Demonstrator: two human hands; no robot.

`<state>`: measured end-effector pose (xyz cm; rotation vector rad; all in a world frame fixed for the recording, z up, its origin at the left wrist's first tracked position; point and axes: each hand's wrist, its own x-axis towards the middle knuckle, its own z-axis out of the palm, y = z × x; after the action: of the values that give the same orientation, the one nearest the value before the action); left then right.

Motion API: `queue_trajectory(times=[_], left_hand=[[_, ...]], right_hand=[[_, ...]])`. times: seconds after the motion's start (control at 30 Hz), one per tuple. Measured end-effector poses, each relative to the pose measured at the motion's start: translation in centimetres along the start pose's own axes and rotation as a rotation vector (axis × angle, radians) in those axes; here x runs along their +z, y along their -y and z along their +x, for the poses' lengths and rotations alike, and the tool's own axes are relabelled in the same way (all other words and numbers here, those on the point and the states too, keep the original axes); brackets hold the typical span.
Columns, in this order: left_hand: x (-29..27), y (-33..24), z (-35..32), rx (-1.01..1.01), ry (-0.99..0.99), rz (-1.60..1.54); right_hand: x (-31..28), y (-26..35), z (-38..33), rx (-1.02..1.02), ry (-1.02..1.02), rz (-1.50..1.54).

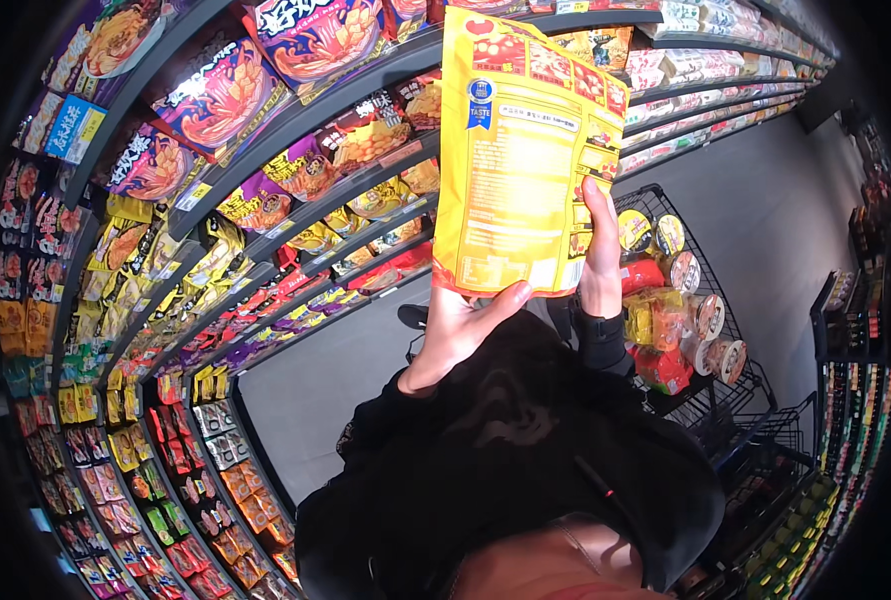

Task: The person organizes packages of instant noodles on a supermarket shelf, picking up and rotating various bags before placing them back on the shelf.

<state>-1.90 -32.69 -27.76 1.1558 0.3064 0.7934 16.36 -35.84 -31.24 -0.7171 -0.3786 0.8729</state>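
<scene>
A large yellow food pouch [520, 190] with a red lower edge is held up before me, its printed back toward me. Small food pictures run along its top and right side, and a blue ribbon badge sits at the upper left. My left hand [460, 335] grips the bottom edge, thumb across the front and the other fingers hidden behind. My right hand [601, 255] is closed on the lower right side, its thumb lying on the printed face. Black sleeves cover both forearms.
A black wire shopping cart [740, 300] stands to my right, with instant noodle cups [677, 270] and red and yellow packets [655, 335] in it. Shelves of bagged snacks [220, 95] curve along the left and far side. More stocked shelves [855, 420] stand at right. Grey floor [310, 390] shows between.
</scene>
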Motion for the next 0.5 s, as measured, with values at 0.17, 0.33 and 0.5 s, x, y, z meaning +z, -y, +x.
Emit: queue_trajectory(times=[0.17,0.33,0.5], left_hand=[[-0.2,0.1,0.0,-0.008,-0.014,-0.035],[-0.1,0.4,0.2,0.065,-0.023,-0.026],[-0.4,0.7,0.2,0.018,-0.027,-0.023]], right_hand=[[0.1,0.1,0.2,0.014,0.050,0.021],[0.9,0.7,-0.1,-0.024,0.045,-0.015],[0.8,1.2,-0.5,-0.042,0.018,-0.059]])
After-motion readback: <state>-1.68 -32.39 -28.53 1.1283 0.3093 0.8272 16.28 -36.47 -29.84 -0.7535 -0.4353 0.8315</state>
